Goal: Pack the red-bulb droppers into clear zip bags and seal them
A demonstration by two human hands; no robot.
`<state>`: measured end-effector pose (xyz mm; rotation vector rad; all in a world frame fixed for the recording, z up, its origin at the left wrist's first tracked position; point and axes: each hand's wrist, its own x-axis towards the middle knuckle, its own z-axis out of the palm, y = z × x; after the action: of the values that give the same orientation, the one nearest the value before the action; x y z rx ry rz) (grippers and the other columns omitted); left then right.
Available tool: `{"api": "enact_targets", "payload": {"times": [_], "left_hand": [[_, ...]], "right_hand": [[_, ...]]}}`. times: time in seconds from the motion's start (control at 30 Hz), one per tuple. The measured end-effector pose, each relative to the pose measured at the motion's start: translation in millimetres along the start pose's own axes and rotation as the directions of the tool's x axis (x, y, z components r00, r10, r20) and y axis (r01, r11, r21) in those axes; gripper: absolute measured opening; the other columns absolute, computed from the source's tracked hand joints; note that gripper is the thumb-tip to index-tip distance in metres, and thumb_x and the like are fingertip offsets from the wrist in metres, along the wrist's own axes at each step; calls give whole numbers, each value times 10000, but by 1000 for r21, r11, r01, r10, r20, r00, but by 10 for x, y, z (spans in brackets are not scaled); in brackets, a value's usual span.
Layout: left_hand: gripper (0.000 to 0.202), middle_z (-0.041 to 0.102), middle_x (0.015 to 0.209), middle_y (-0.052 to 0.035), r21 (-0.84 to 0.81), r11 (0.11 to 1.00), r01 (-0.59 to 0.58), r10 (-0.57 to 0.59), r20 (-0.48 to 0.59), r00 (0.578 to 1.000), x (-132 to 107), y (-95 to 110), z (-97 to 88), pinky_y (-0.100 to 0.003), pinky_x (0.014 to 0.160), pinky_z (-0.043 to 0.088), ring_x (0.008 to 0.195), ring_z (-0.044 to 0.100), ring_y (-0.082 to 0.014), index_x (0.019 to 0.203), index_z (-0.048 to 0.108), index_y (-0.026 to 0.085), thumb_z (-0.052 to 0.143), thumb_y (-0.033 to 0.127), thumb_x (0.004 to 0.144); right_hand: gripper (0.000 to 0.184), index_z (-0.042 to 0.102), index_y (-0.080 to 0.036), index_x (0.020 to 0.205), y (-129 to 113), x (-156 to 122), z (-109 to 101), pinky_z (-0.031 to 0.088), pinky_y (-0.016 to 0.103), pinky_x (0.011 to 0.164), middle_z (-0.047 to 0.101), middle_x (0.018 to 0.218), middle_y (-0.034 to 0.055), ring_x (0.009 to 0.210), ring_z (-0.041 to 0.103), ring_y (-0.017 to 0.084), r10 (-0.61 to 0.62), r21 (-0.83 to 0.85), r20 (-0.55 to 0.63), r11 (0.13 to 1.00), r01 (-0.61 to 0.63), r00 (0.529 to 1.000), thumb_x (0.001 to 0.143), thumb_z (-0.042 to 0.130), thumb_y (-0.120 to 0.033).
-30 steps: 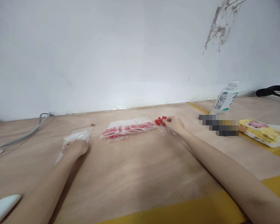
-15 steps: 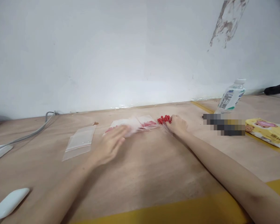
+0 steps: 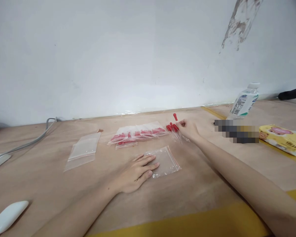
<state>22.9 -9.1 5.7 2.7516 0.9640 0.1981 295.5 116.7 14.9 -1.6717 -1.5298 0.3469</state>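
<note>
My left hand (image 3: pixel 138 172) lies with its fingers stretched out on a clear zip-lock bag (image 3: pixel 165 161) flat on the table. My right hand (image 3: pixel 187 129) is pinched at the small pile of droppers (image 3: pixel 172 127), which have red bulbs and thin clear stems. One dropper (image 3: pixel 175 117) sticks up at its fingertips, bulb uppermost, its stem mostly hidden. Left of the pile, a row of zip-lock bags (image 3: pixel 138 131) with red-bulbed pieces inside overlaps along the table. Flat clear bags (image 3: pixel 85 148) lie stacked farther left.
A plastic bottle (image 3: pixel 244 102) stands at the right by the wall, near a blurred-out dark object (image 3: pixel 236 131) and a yellow printed packet (image 3: pixel 282 138). At the left are a grey cable (image 3: pixel 37 141) and a white rounded object (image 3: pixel 8 217). Yellow tape (image 3: pixel 187 222) crosses the front.
My left hand has come down and nearer from the row of filled bags, and a clear bag now lies under its fingers. At my right hand one dropper has risen from the pile.
</note>
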Motion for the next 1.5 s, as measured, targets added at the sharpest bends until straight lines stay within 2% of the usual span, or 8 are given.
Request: {"api": "enact_targets", "payload": {"times": [0.17,0.33,0.53,0.67,0.87,1.03,1.23,1.5], "left_hand": [[393,257,1442,-7,-9,1000,8,-8,-8,1000,16,-3,20,-433,1086,189,1333,212,-189,1343,347,315,305,358,954],[393,292,1428,-21,-22,1000,-16,16,-19,1000,18,-15,15,-430,1076,216,1318,253,-203,1332,373,299,348,341,942],[404,293,1427,-31,-26,1000,3,-3,-14,1000,18,-11,-13,-454,1065,233,1317,256,-214,1340,359,297,355,346,939],[441,280,1434,-26,-38,999,10,-11,-27,1000,8,-11,-12,-443,1081,209,1323,241,-200,1376,281,291,346,336,942],[482,309,1424,-21,-71,997,3,-7,-52,999,5,-10,-4,-436,1087,205,1312,269,-197,1398,215,284,357,321,939],[481,314,1422,-24,-62,998,11,-14,-43,999,6,-9,-7,-430,1094,188,1313,267,-186,1401,209,270,344,324,943],[483,323,1418,-41,-94,996,4,-11,-76,997,-3,-16,12,-449,1072,231,1302,286,-220,1392,238,276,374,306,929],[367,536,1170,-76,-186,979,82,-140,-322,936,-7,-28,59,-366,910,432,1061,525,-234,1140,515,224,571,365,805]], "right_hand": [[470,386,-173,1113,1,-340,1,420,210,428,548,601,-49,445,503,93,-36,597,161,800,-68,986,718,595,-315],[763,184,-231,1275,71,-670,10,490,245,465,514,602,-77,472,552,113,39,693,268,687,-220,963,667,645,-216],[480,404,-238,1151,74,-781,14,533,316,677,559,718,-18,649,629,135,-51,702,479,622,-348,876,728,608,-340],[393,563,-180,990,172,-721,-114,493,305,721,611,822,29,722,603,127,-185,606,571,752,-259,800,706,628,-445],[344,655,-172,929,224,-644,-319,437,266,685,589,798,16,729,542,122,-423,444,697,889,115,578,697,645,-427],[299,640,-159,856,92,-710,-272,415,274,771,536,1045,66,902,530,140,-537,526,656,829,189,530,692,656,-409],[343,543,-150,901,66,-755,-189,360,202,546,544,716,-11,579,456,67,-451,520,756,854,-18,474,753,579,-457],[354,668,-164,904,58,-694,-183,347,197,522,588,757,13,586,457,77,-498,466,753,865,185,430,744,589,-469]]}}
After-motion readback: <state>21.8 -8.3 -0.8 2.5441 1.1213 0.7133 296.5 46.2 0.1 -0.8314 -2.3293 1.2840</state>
